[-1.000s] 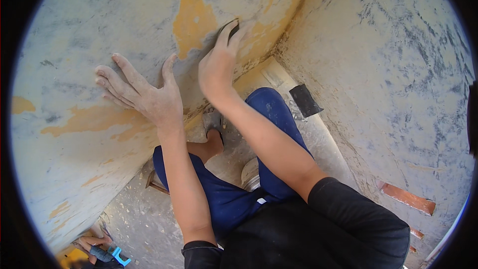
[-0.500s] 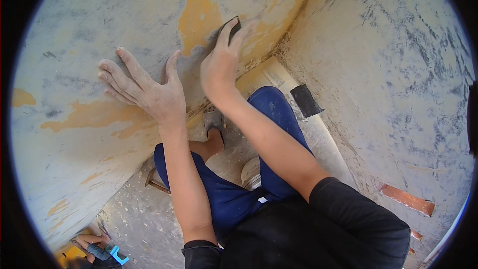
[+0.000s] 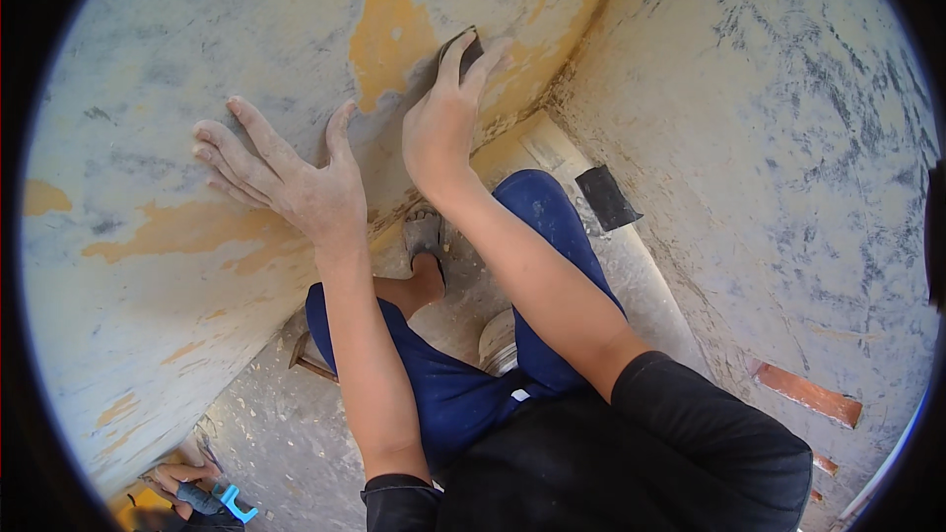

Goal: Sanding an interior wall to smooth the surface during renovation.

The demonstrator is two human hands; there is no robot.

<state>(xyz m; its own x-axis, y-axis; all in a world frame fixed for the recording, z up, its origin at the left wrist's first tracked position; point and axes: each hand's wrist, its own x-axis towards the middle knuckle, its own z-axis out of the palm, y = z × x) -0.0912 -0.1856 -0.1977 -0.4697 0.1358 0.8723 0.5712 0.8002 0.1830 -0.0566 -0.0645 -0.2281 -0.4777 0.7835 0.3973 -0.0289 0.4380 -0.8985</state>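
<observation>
My left hand [image 3: 305, 182] lies against the pale, patchy wall [image 3: 227, 39], dusty, with its fingers spread and nothing in it. To its right, my right hand [image 3: 439, 138] presses a dark piece of sandpaper [image 3: 474, 51] to the same wall, close to the corner. Fingers and thumb cover part of the sheet. Just left of the sandpaper shows a bare yellow patch [image 3: 389, 44] where the pale coat is gone.
A second wall [image 3: 759, 138] meets this one at the right. On the ledge [image 3: 655, 271] below lies a black sheet [image 3: 606, 198]. A round pale container [image 3: 499, 342] stands between my legs. Another person [image 3: 182, 488] is at the lower left, beside a light-blue object [image 3: 235, 504].
My right hand has shifted slightly to the right with the sandpaper along the wall. My left hand stays almost where it was.
</observation>
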